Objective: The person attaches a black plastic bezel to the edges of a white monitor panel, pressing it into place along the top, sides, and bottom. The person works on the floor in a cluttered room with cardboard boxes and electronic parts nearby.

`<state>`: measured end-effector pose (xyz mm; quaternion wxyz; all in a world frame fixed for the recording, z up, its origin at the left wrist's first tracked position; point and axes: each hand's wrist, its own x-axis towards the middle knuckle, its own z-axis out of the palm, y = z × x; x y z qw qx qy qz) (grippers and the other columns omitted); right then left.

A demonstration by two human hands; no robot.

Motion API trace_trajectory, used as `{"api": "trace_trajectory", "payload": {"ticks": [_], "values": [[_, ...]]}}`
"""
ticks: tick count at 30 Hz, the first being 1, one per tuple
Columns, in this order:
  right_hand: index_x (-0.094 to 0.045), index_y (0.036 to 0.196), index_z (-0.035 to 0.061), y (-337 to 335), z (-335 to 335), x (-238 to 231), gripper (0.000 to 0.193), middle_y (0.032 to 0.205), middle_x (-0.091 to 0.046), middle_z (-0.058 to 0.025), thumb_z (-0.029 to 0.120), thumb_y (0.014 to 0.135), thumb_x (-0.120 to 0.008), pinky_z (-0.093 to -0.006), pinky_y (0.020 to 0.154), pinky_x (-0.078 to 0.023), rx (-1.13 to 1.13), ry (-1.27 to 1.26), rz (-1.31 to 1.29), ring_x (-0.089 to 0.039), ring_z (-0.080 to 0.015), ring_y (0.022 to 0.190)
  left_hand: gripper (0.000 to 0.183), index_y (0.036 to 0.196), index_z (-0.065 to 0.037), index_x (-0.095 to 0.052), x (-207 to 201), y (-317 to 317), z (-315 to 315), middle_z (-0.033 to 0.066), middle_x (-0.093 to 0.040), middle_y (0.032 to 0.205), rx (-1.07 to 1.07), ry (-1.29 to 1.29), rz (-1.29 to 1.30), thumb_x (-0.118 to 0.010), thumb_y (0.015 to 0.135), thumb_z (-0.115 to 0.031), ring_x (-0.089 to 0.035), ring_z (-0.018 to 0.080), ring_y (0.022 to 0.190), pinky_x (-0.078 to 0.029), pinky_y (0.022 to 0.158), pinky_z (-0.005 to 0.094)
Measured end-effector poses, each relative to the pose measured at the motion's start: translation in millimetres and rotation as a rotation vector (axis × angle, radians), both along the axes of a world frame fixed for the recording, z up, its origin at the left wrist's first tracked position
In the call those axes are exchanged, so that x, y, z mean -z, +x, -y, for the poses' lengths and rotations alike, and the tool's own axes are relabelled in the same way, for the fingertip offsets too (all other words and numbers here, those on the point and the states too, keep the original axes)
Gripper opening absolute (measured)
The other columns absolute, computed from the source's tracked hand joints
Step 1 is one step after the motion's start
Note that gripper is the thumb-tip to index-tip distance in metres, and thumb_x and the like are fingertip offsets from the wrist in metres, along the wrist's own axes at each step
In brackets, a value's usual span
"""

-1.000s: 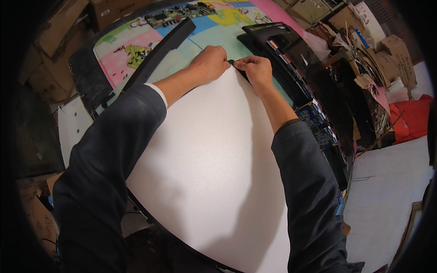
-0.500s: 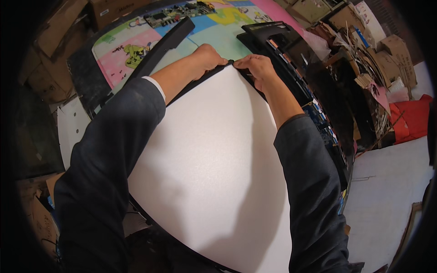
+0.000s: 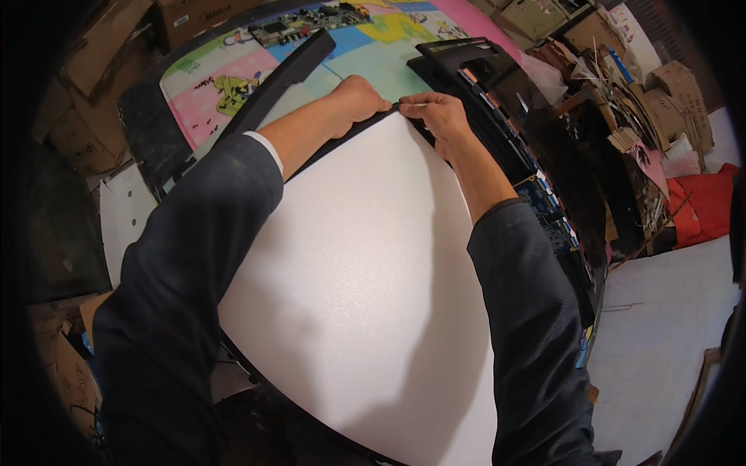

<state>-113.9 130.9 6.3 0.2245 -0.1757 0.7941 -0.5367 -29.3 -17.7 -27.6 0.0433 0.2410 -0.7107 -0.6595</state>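
Observation:
A large white sheet (image 3: pixel 357 264), apparently a screen's diffuser, lies in front of me and spans the middle of the view. A thin black frame (image 3: pixel 344 140) borders it. Both arms reach over the sheet to its far corner. My left hand (image 3: pixel 357 105) is closed on the frame just left of that corner, its thumb toward the tip. Just right of the corner, my right hand (image 3: pixel 439 118) pinches the frame between thumb and fingers. The two hands' fingertips almost meet there. Their undersides, and exactly what the fingertips press, are hidden.
A long black bar (image 3: pixel 272 93) lies left of my left hand on the colourful cartoon-printed table cover (image 3: pixel 190 109). Beyond it sits a green circuit board (image 3: pixel 311 27). Black panels with blue boards (image 3: pixel 544 206) stand at right, before piled cardboard (image 3: pixel 676 93) and a red cloth (image 3: pixel 703 206).
Both hands stay at the far corner with hardly any movement. The right fingers shift very slightly on the frame, and the view drifts a little.

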Motion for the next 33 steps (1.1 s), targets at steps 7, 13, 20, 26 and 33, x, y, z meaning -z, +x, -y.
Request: {"api": "trace_trajectory", "payload": {"ticks": [7,13,20,26,33], "values": [[-0.074,0.103,0.0001,-12.0,5.2,3.2,0.025,0.102,-0.07,-0.0131,0.017,0.085,-0.077,-0.0363,0.077,-0.05,0.032,0.115,0.064,-0.064,-0.0206,0.09,0.026,0.098,0.001,-0.075,8.9,-0.7,4.4,0.0127,-0.069,0.094,0.065,-0.054,-0.065,-0.081,0.081,-0.019,-0.06,0.0197,0.083,-0.048,0.078,0.0364],[-0.072,0.104,0.0039,-23.7,14.0,-1.5,0.025,0.093,-0.069,-0.0078,0.024,0.089,-0.075,-0.031,0.064,-0.05,0.053,0.367,0.071,-0.064,-0.0174,0.077,0.023,0.092,0.0,-0.074,1.3,-2.1,3.6,0.0114,-0.066,0.086,0.038,0.048,0.027,-0.081,0.082,-0.019,-0.059,0.0216,0.083,-0.048,0.07,0.0377],[-0.072,0.098,0.0043,-22.3,9.1,-3.3,0.022,0.09,-0.068,-0.0058,0.023,0.089,-0.077,-0.0295,0.056,-0.045,0.033,0.281,0.098,-0.063,-0.0137,0.074,0.027,0.081,0.009,-0.067,-10.8,1.8,-6.1,0.0136,-0.063,0.074,-0.067,0.187,-0.014,-0.084,0.079,-0.012,-0.057,0.0238,0.057,-0.046,0.049,0.0412],[-0.072,0.092,0.0024,-15.4,11.1,-1.2,0.02,0.1,-0.069,-0.0092,0.022,0.09,-0.075,-0.0313,0.067,-0.049,-0.029,0.245,-0.052,-0.065,-0.0176,0.084,0.024,0.084,0.001,-0.072,-4.4,-2.1,-2.7,0.0086,-0.06,0.076,-0.072,0.157,0.032,-0.082,0.082,-0.021,-0.056,0.0196,0.063,-0.047,0.05,0.0389],[-0.072,0.095,0.0011,-18.3,4.9,4.7,0.02,0.103,-0.068,-0.0105,0.021,0.092,-0.073,-0.0344,0.078,-0.05,-0.035,0.212,0.029,-0.063,-0.0195,0.097,0.022,0.095,0.0,-0.073,-6.4,2.4,2.9,0.0066,-0.062,0.079,0.037,0.085,0.062,-0.079,0.083,-0.017,-0.052,0.0153,0.062,-0.041,0.052,0.0325]]}}
